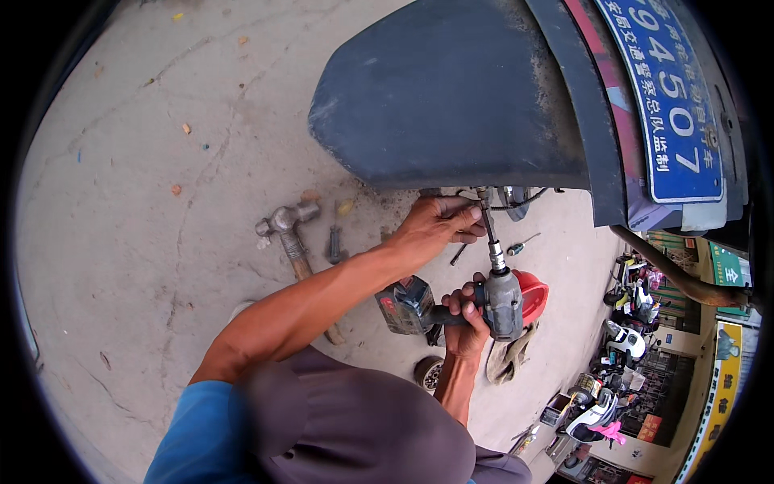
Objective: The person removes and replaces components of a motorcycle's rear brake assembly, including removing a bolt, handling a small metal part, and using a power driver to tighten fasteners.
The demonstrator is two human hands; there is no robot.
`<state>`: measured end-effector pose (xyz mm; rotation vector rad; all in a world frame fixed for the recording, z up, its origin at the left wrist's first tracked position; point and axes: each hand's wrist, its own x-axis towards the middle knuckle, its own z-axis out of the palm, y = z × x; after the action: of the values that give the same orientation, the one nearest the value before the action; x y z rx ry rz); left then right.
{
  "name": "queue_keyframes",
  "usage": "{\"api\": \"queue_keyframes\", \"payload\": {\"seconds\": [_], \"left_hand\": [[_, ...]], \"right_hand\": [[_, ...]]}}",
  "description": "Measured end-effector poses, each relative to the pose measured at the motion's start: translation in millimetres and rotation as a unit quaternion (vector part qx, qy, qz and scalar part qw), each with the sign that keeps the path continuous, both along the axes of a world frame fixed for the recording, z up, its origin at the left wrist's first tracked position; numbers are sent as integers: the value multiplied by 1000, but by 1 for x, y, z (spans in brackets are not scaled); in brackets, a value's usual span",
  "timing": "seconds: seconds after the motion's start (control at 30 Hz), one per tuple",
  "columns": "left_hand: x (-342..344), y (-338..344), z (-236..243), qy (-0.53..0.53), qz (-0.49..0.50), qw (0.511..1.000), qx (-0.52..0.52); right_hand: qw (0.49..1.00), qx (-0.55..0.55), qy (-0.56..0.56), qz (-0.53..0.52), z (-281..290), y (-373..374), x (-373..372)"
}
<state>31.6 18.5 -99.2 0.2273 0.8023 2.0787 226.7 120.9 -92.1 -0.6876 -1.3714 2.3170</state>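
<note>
My right hand (466, 324) is wrapped around the grip of a cordless impact wrench (504, 302) with a dark battery (405, 305). From the wrench's nose a silver socket and a slim dark extension bar (489, 223) run up to the lower edge of a scooter's dark rear mudguard (451, 97). My left hand (445, 222) comes in from the left, with thumb and fingers closed about the bar near its far end. Where the bar meets the scooter, the mudguard and my fingers hide part of the joint. A red bowl-shaped dish (532, 297) lies behind the wrench.
On the concrete lie a ball-peen hammer (289, 230), a dark-handled tool (334, 244), a screwdriver (518, 248) and a crumpled rag (508, 355). A round metal part (428, 373) sits near my right forearm. The scooter carries a blue number plate (665, 97). Several parked scooters (625, 343) stand at right.
</note>
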Motion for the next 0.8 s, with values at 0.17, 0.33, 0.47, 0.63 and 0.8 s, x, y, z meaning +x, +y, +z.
{"api": "queue_keyframes", "payload": {"seconds": [0.17,0.33,0.47,0.63,0.8], "left_hand": [[1,11,10,-10,26,999,16],[2,13,13,-25,33,999,-4],[4,16,18,-39,70,997,2],[5,19,22,-73,119,990,10],[5,21,17,-37,135,990,23]], "right_hand": [[999,-16,3,-34,-1,-9,-6],[999,-49,15,-4,0,-12,-6],[996,-82,24,6,3,-18,-7],[995,-96,9,7,11,-19,-8],[997,-50,2,55,13,-11,-12]]}}
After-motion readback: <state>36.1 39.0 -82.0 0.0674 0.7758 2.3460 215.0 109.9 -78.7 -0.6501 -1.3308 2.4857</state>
